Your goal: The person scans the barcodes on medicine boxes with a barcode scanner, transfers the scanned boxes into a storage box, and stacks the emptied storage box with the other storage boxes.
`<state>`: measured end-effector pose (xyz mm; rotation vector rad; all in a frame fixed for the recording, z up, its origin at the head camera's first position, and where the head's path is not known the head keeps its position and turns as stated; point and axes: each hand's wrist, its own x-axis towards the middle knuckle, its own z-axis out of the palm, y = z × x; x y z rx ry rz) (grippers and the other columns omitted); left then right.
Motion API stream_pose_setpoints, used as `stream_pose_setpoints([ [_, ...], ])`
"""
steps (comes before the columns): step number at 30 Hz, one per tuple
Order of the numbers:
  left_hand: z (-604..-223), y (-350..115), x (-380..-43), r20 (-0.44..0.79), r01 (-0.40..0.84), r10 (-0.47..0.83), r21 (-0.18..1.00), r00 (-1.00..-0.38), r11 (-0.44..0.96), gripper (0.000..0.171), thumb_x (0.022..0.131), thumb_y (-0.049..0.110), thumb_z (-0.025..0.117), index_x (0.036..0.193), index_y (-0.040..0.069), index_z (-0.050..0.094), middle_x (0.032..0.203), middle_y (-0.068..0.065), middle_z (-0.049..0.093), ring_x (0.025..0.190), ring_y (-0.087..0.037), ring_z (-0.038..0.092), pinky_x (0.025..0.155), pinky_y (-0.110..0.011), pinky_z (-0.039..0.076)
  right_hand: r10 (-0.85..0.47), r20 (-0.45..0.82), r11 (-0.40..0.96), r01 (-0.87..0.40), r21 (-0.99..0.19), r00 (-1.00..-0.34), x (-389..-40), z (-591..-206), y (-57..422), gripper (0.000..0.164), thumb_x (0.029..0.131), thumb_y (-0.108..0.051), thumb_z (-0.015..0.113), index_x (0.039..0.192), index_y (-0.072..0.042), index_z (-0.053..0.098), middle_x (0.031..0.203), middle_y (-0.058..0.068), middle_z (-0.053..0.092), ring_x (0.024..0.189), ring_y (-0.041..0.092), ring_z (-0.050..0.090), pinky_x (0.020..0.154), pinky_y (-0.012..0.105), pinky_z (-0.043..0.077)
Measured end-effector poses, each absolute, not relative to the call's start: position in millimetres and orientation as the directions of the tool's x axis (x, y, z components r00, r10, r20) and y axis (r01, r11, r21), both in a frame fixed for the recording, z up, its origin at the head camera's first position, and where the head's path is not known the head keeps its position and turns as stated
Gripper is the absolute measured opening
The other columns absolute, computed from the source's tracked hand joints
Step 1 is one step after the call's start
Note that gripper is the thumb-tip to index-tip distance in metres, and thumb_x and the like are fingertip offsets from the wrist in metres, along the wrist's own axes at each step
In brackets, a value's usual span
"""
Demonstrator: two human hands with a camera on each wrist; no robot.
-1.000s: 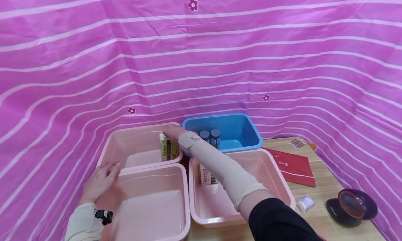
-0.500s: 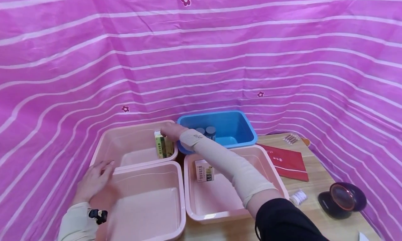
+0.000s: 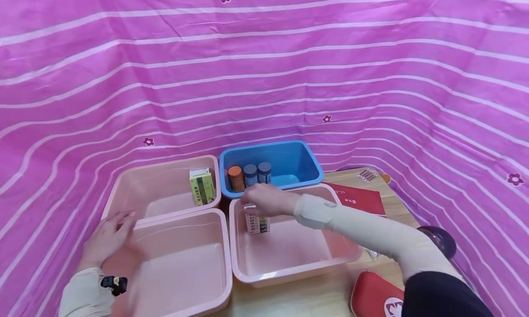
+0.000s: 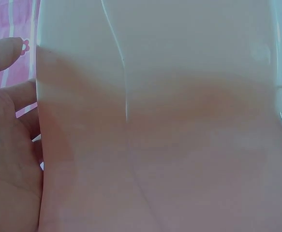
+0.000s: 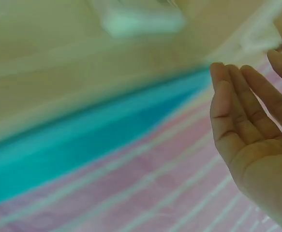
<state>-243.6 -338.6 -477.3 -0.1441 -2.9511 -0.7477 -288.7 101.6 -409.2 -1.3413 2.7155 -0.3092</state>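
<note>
My right hand (image 3: pixel 269 199) hangs over the front right pink bin, above a small printed box (image 3: pixel 258 224) inside it. In the right wrist view its fingers (image 5: pixel 249 104) are loosely bent with nothing between them. A green-and-yellow box (image 3: pixel 202 188) leans upright at the right end of the back left pink bin (image 3: pixel 144 181). My left hand (image 3: pixel 106 238) rests at the left rim of the front left pink bin (image 3: pixel 226 252). The left wrist view shows its thumb spread, its fingers partly hidden behind the bin's wall (image 4: pixel 179 145).
The blue bin (image 3: pixel 312 170) at the back holds an orange-capped bottle (image 3: pixel 236 179) and two grey-capped bottles (image 3: pixel 250 175). Right of the bins lie a red folder (image 3: pixel 359 198), cotton swabs (image 3: pixel 367 174), a dark round object (image 3: pixel 443 241) and a red case (image 3: pixel 374 294).
My right hand has left the green-and-yellow box in the back left bin and moved right and nearer, over the front right bin. The left hand stays at its rim while the view shifts.
</note>
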Motion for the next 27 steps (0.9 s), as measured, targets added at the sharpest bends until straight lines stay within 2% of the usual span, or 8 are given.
stream_pose_setpoints([
  [8,-487,-346,-237,0.117,0.131,0.085,0.48,-0.989,0.867,0.055,0.11,0.038,0.039,0.139,-0.007,0.054,0.135,-0.04,0.056,0.121,-0.064,0.05,0.092,-0.076,0.042,-0.793,-0.047,0.607,-0.782,-0.141,-0.607,-275,-468,134,0.034,0.095,-0.018,0.076,0.128,-0.013,0.071,0.123,0.001,0.073,0.114,0.013,0.068,0.1,0.025,0.057],
  [14,-486,-342,-240,0.109,0.123,0.08,0.476,-0.991,0.871,0.058,0.11,0.042,0.039,0.14,-0.006,0.054,0.139,-0.04,0.051,0.123,-0.063,0.047,0.093,-0.078,0.04,-0.759,-0.002,0.649,-0.757,-0.07,-0.651,-274,-480,134,0.041,0.093,-0.021,0.079,0.132,-0.016,0.067,0.126,0.001,0.069,0.116,0.013,0.065,0.103,0.027,0.056],
  [17,-485,-339,-242,0.13,0.137,0.085,0.467,-0.988,0.873,0.056,0.11,0.041,0.04,0.139,-0.005,0.055,0.141,-0.039,0.05,0.124,-0.063,0.047,0.095,-0.076,0.04,-0.747,-0.023,0.665,-0.746,-0.033,-0.664,-271,-482,133,0.036,0.091,-0.024,0.08,0.126,-0.019,0.072,0.121,0.0,0.069,0.112,0.011,0.064,0.101,0.025,0.057],
  [20,-484,-337,-243,0.131,0.14,0.089,0.462,-0.987,0.876,0.056,0.11,0.041,0.04,0.14,-0.004,0.054,0.144,-0.039,0.048,0.125,-0.062,0.046,0.095,-0.076,0.04,-0.746,-0.039,0.666,-0.746,-0.017,-0.665,-266,-477,137,0.03,0.09,-0.024,0.081,0.12,-0.021,0.076,0.114,-0.002,0.07,0.107,0.01,0.065,0.099,0.023,0.057],
  [22,-483,-338,-244,0.128,0.139,0.089,0.46,-0.988,0.877,0.056,0.11,0.041,0.04,0.14,-0.004,0.054,0.143,-0.039,0.048,0.125,-0.062,0.046,0.095,-0.076,0.04,-0.754,-0.015,0.657,-0.752,-0.051,-0.657,-264,-467,145,0.029,0.09,-0.022,0.082,0.117,-0.019,0.077,0.111,-0.001,0.07,0.104,0.011,0.066,0.095,0.023,0.058],
  [24,-482,-338,-244,0.126,0.137,0.089,0.455,-0.988,0.88,0.056,0.11,0.041,0.039,0.14,-0.005,0.054,0.143,-0.04,0.047,0.126,-0.063,0.044,0.096,-0.077,0.039,-0.757,0.043,0.644,-0.756,-0.113,-0.652,-260,-449,159,0.028,0.09,-0.018,0.081,0.118,-0.015,0.075,0.11,0.0,0.071,0.102,0.013,0.067,0.09,0.023,0.06],
  [27,-479,-340,-244,0.13,0.134,0.084,0.45,-0.988,0.883,0.057,0.11,0.042,0.039,0.139,-0.005,0.054,0.143,-0.042,0.046,0.126,-0.064,0.043,0.096,-0.078,0.038,-0.733,0.201,0.608,-0.759,-0.233,-0.65,-250,-413,194,0.03,0.09,-0.012,0.08,0.119,-0.008,0.073,0.109,0.004,0.071,0.098,0.016,0.068,0.084,0.026,0.062],
])
